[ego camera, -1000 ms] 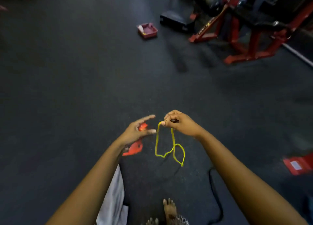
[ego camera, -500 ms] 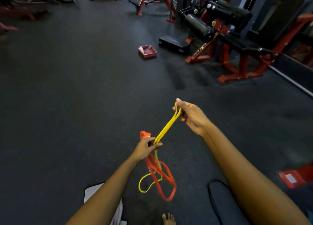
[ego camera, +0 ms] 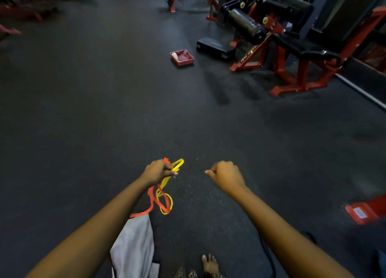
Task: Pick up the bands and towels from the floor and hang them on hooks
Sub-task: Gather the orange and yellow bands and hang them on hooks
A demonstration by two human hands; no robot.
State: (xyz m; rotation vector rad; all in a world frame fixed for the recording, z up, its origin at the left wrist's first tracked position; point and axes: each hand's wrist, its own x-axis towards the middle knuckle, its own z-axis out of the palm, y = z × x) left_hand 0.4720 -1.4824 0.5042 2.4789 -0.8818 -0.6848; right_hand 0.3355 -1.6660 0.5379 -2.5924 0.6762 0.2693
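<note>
My left hand grips two bands together above the dark floor: a thin yellow band and an orange-red band. Their loops stick out past my fingers and hang below my fist. A grey-white towel hangs under my left forearm; how it is held is hidden. My right hand hovers to the right, fingers curled, with nothing in it. No hooks are in view.
A red tray with a maroon cloth and a white item sits on the floor ahead. Red and black gym machines stand at the back right. A red piece lies at the right edge. My bare foot shows at the bottom.
My right hand let go of the yellow band and drew away to the right. My left hand now holds both bands alone. The view tilted up.
</note>
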